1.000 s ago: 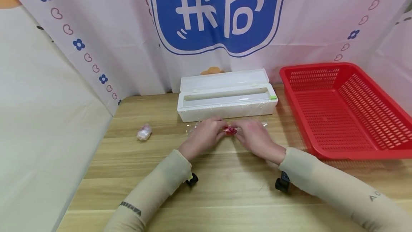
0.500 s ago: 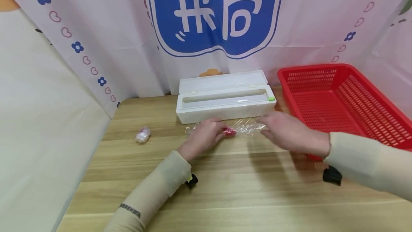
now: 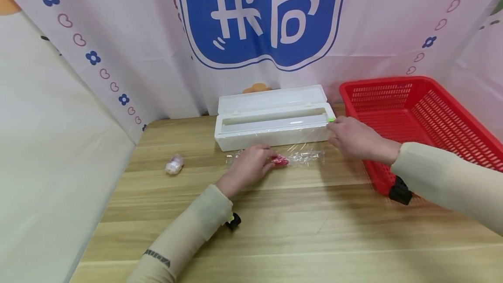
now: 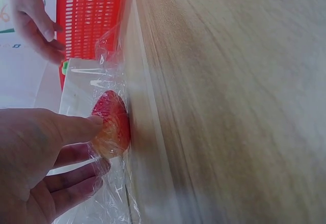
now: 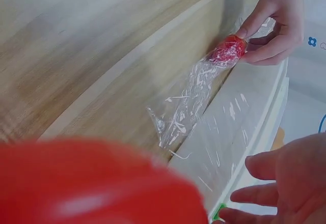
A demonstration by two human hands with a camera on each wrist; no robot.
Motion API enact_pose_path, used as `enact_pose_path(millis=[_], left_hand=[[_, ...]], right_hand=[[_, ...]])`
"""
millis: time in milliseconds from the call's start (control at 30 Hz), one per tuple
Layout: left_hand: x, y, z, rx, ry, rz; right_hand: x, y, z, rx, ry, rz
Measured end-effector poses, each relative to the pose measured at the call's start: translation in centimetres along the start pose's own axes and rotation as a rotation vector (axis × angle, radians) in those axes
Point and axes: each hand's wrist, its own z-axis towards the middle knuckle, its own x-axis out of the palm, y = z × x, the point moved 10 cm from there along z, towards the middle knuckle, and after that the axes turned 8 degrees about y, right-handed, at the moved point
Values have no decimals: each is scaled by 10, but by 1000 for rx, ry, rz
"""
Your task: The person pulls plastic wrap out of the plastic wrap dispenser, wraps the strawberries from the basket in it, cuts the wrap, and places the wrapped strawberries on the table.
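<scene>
My left hand [image 3: 249, 167] pinches a small red and yellow, fruit-like piece [image 4: 114, 122] with clear cling film around it. Thumb on one side, fingers on the other, it lies low against the wooden table in front of a white cling film box [image 3: 275, 135]. Crumpled film [image 5: 191, 99] trails from the piece toward the right, and a sheet of it runs up to the box. At the box's right end is my right hand [image 3: 355, 138], its fingers loosely extended. Their tips are at a green slider [image 5: 219, 211]; whether they press it is unclear.
The box lid [image 3: 271, 99] stands raised at the back. A red perforated basket [image 3: 373, 167] sits on the right, close by the right forearm. On the table's left lies a small film-wrapped piece [image 3: 174, 164]. A printed cloth [image 3: 165, 60] hangs behind.
My right hand has left the wrapped piece, moved right and then up to the green slider end of the box. My left hand has kept its pinch on the piece.
</scene>
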Motion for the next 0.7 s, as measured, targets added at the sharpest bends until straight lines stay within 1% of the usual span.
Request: enact_pose_path(millis=[100, 200, 333, 567, 700], left_hand=[[-1, -1, 1, 4, -1, 2], [-1, -1, 1, 3, 1, 6], [-1, -1, 0, 4, 0, 11], [-1, -1, 0, 6, 3, 4], [-1, -2, 0, 13, 8, -5]], right_hand=[[0, -2, 1, 23, -3, -4], [1, -2, 3, 41, 10, -7], [3, -2, 7, 55, 37, -14], [8, -5, 12, 107, 95, -2], [10, -7, 14, 122, 107, -5]])
